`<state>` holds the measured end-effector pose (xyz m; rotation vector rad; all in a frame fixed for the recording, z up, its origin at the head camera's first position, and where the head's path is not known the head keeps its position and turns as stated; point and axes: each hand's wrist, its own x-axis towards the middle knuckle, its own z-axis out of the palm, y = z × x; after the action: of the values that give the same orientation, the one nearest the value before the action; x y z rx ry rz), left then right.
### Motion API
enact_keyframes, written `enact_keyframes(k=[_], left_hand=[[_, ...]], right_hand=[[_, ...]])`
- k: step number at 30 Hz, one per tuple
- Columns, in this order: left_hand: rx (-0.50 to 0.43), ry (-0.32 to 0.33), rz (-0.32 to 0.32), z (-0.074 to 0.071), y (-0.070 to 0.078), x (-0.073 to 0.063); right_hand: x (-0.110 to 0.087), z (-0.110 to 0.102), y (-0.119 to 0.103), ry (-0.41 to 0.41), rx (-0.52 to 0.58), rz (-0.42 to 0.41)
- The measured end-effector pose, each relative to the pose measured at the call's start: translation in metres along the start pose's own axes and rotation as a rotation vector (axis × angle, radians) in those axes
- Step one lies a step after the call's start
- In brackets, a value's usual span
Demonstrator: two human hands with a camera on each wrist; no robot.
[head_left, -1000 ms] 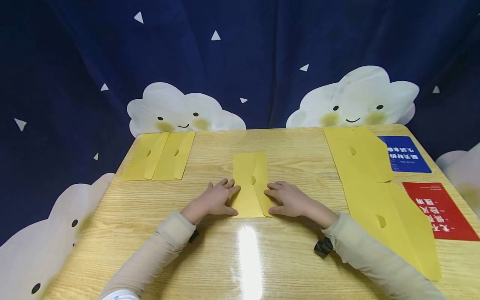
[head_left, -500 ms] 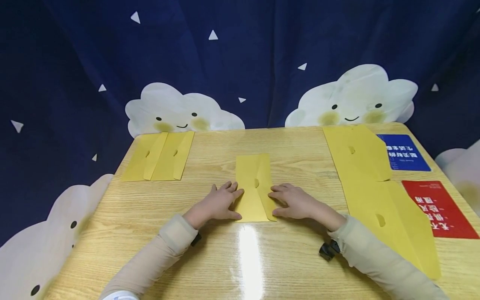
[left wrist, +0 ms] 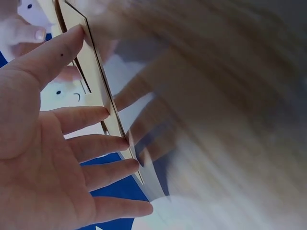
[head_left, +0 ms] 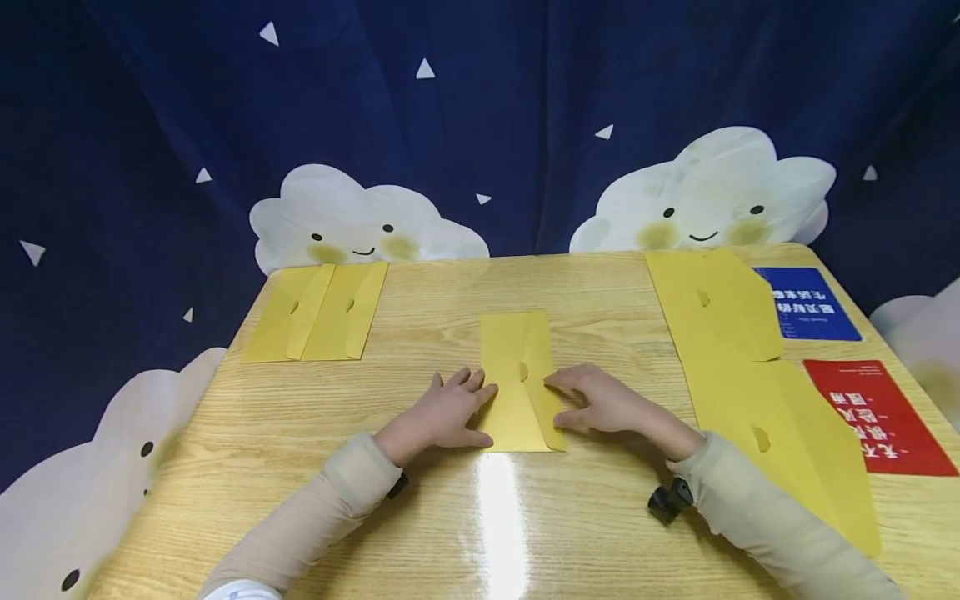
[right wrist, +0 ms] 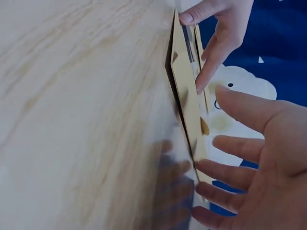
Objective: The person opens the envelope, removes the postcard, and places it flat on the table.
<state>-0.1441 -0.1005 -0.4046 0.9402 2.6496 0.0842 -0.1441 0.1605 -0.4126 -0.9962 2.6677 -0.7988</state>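
A yellow envelope (head_left: 500, 408) lies flat on the table between the two hands, its pointed flap folded over on the right side with a half-round tab at the middle. The left hand (head_left: 442, 414) touches its left edge with spread fingers and thumb; in the left wrist view those straight fingertips meet the envelope's edge (left wrist: 98, 79). At the right edge is the right hand (head_left: 603, 402), fingers extended. The right wrist view shows some of its fingertips against the envelope (right wrist: 187, 96), while the thumb seems to be off it. Neither hand curls round anything.
Two closed yellow envelopes (head_left: 348, 312) lie side by side at the far left. On the right, two larger yellow envelopes (head_left: 708, 304) with flaps unfolded partly cover a blue card (head_left: 817, 308) and a red card (head_left: 900, 417). A dark cloud-print curtain (head_left: 525, 125) hangs behind the table.
The middle envelope has slid a little to the right and toward the person, and both hands have moved along with it. The other envelopes and cards have stayed put.
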Motion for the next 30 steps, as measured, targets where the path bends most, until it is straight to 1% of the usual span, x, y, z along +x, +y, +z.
enact_keyframes(k=[3,6,11,15,20,24,28,30], left_hand=[[0.006,-0.011,0.002,-0.001,0.004,-0.001],[0.019,-0.026,0.006,0.0,0.007,-0.001],[0.042,-0.033,0.019,0.001,0.014,-0.002],[0.056,-0.032,0.028,0.001,0.018,-0.004],[0.05,-0.018,0.041,0.001,0.021,-0.004],[0.015,0.036,0.049,0.001,0.019,-0.001],[-0.03,0.13,0.057,0.0,0.016,0.006],[-0.057,0.189,0.077,-0.001,0.016,0.011]], right_hand=[[0.002,-0.001,0.005,0.027,0.037,0.043],[0.005,-0.001,0.008,0.034,0.019,0.08],[0.006,0.0,0.01,-0.019,-0.051,0.141],[0.004,0.002,0.01,-0.063,-0.083,0.18],[0.0,0.001,0.011,-0.072,-0.094,0.196],[-0.001,0.002,0.011,-0.064,-0.118,0.188],[-0.002,0.003,0.011,-0.058,-0.149,0.188],[-0.002,0.003,0.011,-0.057,-0.164,0.189]])
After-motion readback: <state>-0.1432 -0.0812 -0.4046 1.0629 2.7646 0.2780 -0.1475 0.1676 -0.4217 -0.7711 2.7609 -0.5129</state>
